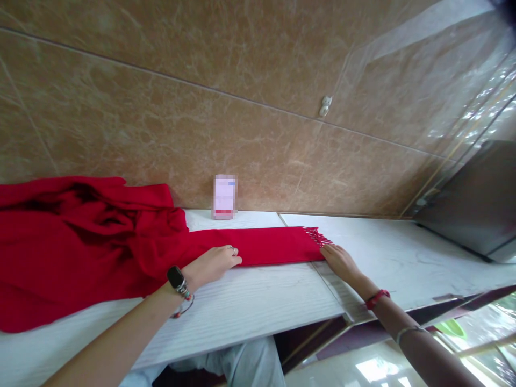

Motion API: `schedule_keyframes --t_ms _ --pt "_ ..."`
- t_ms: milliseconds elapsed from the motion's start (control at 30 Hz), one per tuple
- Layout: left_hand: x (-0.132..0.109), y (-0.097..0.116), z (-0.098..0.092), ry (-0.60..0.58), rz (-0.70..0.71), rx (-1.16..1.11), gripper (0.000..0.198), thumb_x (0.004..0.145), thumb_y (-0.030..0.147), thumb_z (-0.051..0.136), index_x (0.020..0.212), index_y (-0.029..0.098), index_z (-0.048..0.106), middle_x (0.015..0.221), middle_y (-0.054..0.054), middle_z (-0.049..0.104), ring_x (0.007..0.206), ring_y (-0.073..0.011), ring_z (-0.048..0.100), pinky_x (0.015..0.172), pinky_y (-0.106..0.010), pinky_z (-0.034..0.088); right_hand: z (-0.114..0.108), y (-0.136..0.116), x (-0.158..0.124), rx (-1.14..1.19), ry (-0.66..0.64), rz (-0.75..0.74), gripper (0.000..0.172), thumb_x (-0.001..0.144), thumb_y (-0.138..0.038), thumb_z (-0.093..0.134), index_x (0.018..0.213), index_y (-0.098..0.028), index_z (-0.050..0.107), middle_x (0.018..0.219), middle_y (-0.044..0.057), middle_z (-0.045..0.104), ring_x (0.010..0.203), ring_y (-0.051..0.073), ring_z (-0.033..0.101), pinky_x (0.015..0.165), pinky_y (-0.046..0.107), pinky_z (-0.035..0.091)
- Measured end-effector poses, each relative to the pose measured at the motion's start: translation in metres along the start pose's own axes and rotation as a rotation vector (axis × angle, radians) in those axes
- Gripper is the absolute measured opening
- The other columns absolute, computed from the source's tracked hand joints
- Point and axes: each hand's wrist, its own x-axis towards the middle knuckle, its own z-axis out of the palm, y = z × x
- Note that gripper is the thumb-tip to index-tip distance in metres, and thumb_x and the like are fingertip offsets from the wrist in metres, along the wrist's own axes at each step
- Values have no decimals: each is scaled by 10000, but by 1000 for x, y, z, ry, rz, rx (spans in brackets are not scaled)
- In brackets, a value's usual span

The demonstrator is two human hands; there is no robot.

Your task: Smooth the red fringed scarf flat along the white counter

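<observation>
A red scarf lies along the white tabletop, its right part folded into a flat, narrow strip that ends in a fringe. The left part is a loose, rumpled heap of the same red cloth. My left hand, with a ring and a dark watch at the wrist, is closed on the strip's near edge around its middle. At the fringed end, my right hand has its fingers closed on the near corner. The fingertips of both hands are partly hidden against the cloth.
A phone-like object, blurred out, leans on the brown marbled wall behind the strip. A dark grey appliance or box stands at the right end of the white tabletop. A seam crosses the tabletop near my right hand.
</observation>
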Motion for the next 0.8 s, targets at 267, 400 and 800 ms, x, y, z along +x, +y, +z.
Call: schedule_keyframes --t_ms 267,400,800 --pt "2 9 -1 9 90 94 179 807 178 540 981 196 576 1023 -51 588 951 -191 536 803 -298 404 -50 -8 5 195 -175 -52 370 689 29 396 925 -164 606 929 84 623 827 180 573 669 290 424" --pt "7 16 5 33 101 146 242 796 51 500 988 182 568 973 -48 603 904 -183 555 778 -294 410 -77 -50 27 355 -137 -109 315 759 -102 486 1055 -162 576 1029 95 614 943 204 552 788 336 447" --pt "8 9 2 89 -82 -8 171 844 101 440 898 172 587 858 -30 551 775 -150 554 674 -245 435 -53 -85 58 253 -78 -129 282 819 -62 441 1032 -167 593 890 77 645 782 169 571 715 289 418"
